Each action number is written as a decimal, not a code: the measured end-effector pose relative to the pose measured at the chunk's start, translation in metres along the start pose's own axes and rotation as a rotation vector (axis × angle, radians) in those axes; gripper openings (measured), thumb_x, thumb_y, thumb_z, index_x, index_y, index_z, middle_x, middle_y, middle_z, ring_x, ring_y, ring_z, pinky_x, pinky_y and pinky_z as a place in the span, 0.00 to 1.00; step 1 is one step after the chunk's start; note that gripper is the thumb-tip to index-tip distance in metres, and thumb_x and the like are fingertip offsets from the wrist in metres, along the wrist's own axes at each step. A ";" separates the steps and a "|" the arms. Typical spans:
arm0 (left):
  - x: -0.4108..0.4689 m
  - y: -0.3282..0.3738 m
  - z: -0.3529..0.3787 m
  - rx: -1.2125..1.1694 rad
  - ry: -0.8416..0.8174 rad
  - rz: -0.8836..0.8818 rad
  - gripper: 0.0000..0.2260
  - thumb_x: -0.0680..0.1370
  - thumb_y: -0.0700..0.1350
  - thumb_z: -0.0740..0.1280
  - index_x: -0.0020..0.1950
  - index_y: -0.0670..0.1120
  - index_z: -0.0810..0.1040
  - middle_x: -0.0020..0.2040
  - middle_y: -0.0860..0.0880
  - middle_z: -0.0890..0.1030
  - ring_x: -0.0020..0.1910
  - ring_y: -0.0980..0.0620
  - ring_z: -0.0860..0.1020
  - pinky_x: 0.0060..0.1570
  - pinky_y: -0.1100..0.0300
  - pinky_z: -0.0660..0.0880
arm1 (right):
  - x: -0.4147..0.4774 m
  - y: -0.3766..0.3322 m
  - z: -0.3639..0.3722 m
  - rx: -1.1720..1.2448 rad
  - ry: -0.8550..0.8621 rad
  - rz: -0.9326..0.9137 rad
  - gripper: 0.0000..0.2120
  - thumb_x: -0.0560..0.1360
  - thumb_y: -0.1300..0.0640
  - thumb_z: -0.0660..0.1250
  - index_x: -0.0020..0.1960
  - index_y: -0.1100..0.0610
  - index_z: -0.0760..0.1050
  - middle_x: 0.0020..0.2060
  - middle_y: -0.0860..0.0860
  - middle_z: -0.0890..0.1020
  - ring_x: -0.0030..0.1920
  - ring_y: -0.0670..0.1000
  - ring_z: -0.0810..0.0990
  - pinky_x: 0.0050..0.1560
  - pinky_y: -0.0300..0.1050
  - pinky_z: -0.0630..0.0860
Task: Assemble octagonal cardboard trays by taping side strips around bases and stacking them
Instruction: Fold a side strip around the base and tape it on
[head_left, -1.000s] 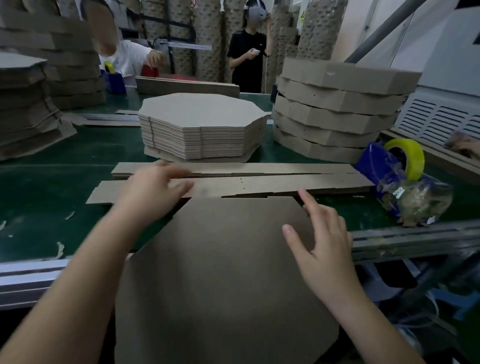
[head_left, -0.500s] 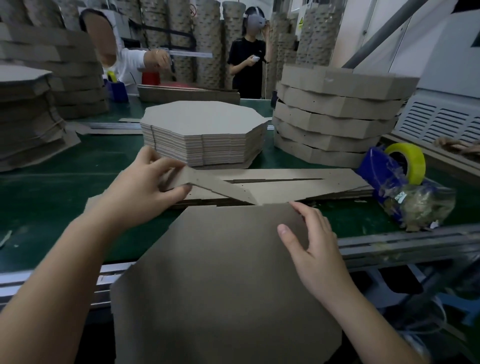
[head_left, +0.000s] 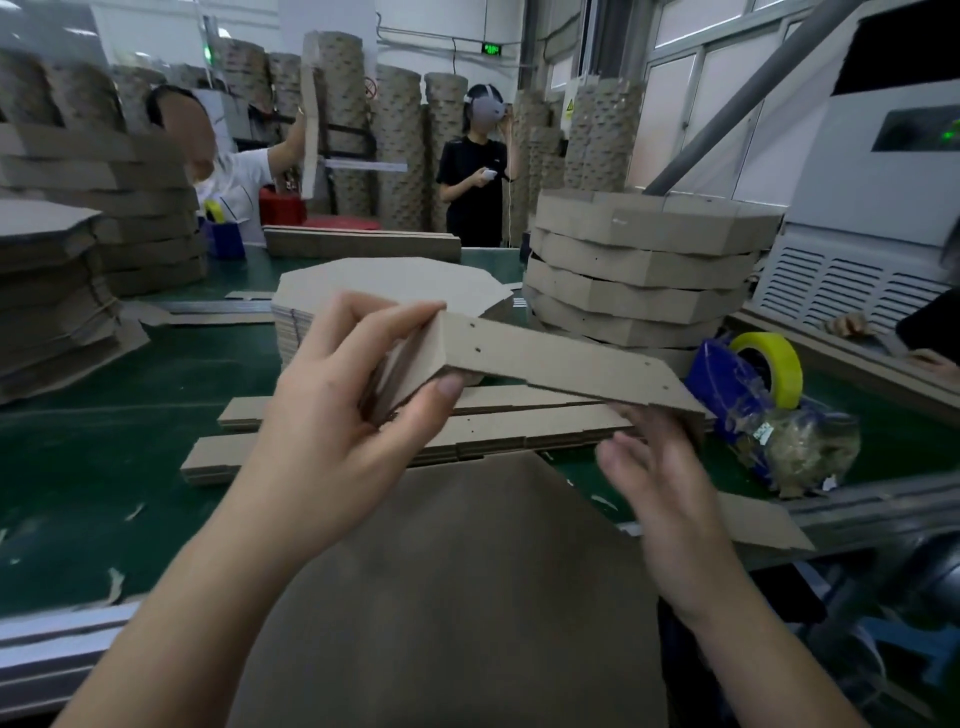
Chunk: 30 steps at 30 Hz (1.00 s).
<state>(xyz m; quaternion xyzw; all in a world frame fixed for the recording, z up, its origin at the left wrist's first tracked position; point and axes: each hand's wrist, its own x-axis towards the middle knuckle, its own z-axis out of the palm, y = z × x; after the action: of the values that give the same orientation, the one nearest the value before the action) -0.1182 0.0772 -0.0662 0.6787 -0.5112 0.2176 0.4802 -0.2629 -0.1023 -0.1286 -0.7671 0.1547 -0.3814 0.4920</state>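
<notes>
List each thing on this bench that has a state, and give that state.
side strip, held in the air, bent at a crease
left hand, grips the strip's left end
right hand, fingers under the strip's right end, grip hidden
octagonal base, lying flat, no strip attached
tape roll, upright, untouched
finished trays, stacked

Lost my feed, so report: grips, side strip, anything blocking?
Left grip pinches side strip at its folded end. Right grip under far end, hold unclear. Strip held above base, nothing between.
</notes>
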 end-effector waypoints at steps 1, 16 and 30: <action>-0.001 -0.001 0.001 0.006 -0.020 0.001 0.23 0.75 0.57 0.63 0.66 0.48 0.75 0.53 0.52 0.72 0.51 0.60 0.73 0.49 0.71 0.67 | 0.000 -0.005 -0.008 0.026 0.044 -0.033 0.22 0.62 0.28 0.63 0.55 0.21 0.68 0.58 0.24 0.73 0.63 0.34 0.71 0.63 0.41 0.67; -0.022 -0.011 0.028 0.260 -0.399 0.086 0.30 0.72 0.41 0.72 0.70 0.61 0.70 0.56 0.58 0.75 0.51 0.51 0.76 0.45 0.54 0.75 | -0.022 -0.017 -0.077 0.162 0.517 0.011 0.11 0.71 0.41 0.63 0.45 0.39 0.84 0.46 0.40 0.85 0.49 0.39 0.82 0.49 0.31 0.77; -0.033 -0.003 0.062 0.487 -0.359 0.000 0.25 0.67 0.38 0.76 0.63 0.52 0.80 0.54 0.50 0.81 0.46 0.42 0.81 0.33 0.55 0.72 | -0.042 0.047 -0.075 -0.008 0.172 0.807 0.27 0.80 0.44 0.58 0.34 0.61 0.83 0.34 0.55 0.85 0.29 0.52 0.82 0.33 0.43 0.74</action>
<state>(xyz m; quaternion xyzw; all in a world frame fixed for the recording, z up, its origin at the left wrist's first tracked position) -0.1407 0.0393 -0.1208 0.8015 -0.5208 0.2101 0.2054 -0.3396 -0.1458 -0.1709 -0.6120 0.4853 -0.2199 0.5845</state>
